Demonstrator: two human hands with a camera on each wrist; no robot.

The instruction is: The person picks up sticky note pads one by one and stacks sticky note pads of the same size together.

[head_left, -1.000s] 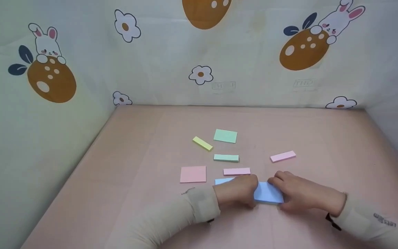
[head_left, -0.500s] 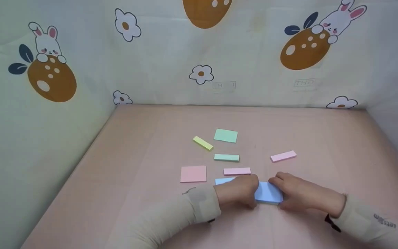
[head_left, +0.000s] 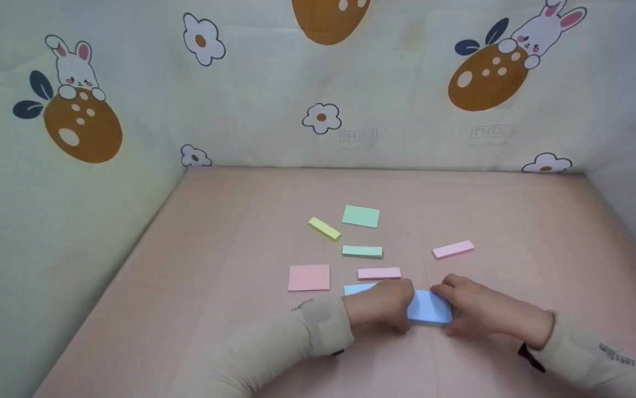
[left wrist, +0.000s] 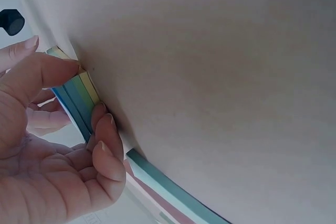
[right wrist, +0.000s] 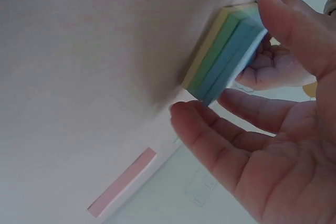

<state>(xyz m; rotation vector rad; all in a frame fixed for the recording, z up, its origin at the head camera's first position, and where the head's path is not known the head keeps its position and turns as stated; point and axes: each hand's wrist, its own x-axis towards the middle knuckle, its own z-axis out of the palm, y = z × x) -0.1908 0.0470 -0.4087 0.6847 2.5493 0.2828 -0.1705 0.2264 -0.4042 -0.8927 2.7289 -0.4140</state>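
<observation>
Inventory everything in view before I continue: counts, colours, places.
Held stack: 1, yellow-green-blue layers, front centre
Part-hidden pad: 1, blue, left of stack
Near wide pad: 1, pink, leftmost
Far wide pad: 1, green, farthest back
Near narrow pad: 1, pink, beyond part-hidden pad
Middle narrow pad: 1, green, beyond that
Left narrow pad: 1, yellow, back left
Right narrow pad: 1, pink, rightmost
Table: 1, pinkish, beneath
Backdrop: 1, pale, printed, behind
Wrist fittings: 2, black, at cuffs
Sleeves: 2, cream, on forearms
Left hand and right hand: 2, bare, gripping stack
</observation>
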